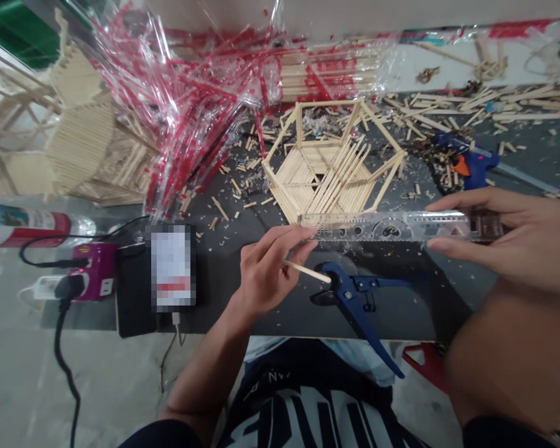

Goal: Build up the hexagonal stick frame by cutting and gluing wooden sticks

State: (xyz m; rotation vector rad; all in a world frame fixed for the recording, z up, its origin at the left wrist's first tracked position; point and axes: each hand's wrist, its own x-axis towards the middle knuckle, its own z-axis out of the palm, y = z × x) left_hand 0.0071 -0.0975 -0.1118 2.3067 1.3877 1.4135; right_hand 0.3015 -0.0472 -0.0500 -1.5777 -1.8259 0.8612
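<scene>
My right hand (508, 233) grips the right end of a clear plastic ruler (378, 228) with printed marks and round shapes, between thumb and fingers. The fingertips of my left hand (273, 267) are closed at the ruler's left end. A thin wooden stick (315, 272) also sticks out of that hand, its free end over the jaws of a blue cutter (348, 292). The cutter lies on the dark table (270, 320), its handle past the front edge. Just beyond the ruler stands a six-sided stick frame (280, 140), with several loose sticks (340, 174) lying across it.
Torn red-and-clear wrappers (182, 112) and packed sticks (317, 78) fill the back. Offcuts (508, 102) and a blue glue gun (478, 162) lie at right. A phone (172, 267), a purple power block (96, 270) and other stick pieces (79, 143) are at left.
</scene>
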